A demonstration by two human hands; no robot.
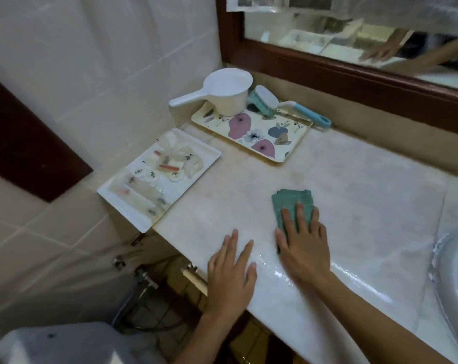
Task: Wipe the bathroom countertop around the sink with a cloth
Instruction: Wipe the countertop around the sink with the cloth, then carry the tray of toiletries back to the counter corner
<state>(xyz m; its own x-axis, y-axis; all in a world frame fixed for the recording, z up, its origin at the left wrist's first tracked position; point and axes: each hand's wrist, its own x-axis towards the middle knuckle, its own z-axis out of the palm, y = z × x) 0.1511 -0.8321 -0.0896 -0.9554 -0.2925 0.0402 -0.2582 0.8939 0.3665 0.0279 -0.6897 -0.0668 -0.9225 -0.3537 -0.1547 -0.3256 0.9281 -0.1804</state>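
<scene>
A green cloth point(292, 206) is pressed flat on the table point(354, 195) by the right hand point(304, 245), fingers point(299, 215) straight, slightly apart; the left hand point(230, 274) is laid beside it, apparently flat, fingers spread.

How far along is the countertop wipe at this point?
Done: the front strip of countertop toward the sink shines wet. In hand: the right hand presses the green cloth flat mid-counter; the left hand rests on the edge. Left: the matte area by the floral tray and white tray seems unwiped.
</scene>
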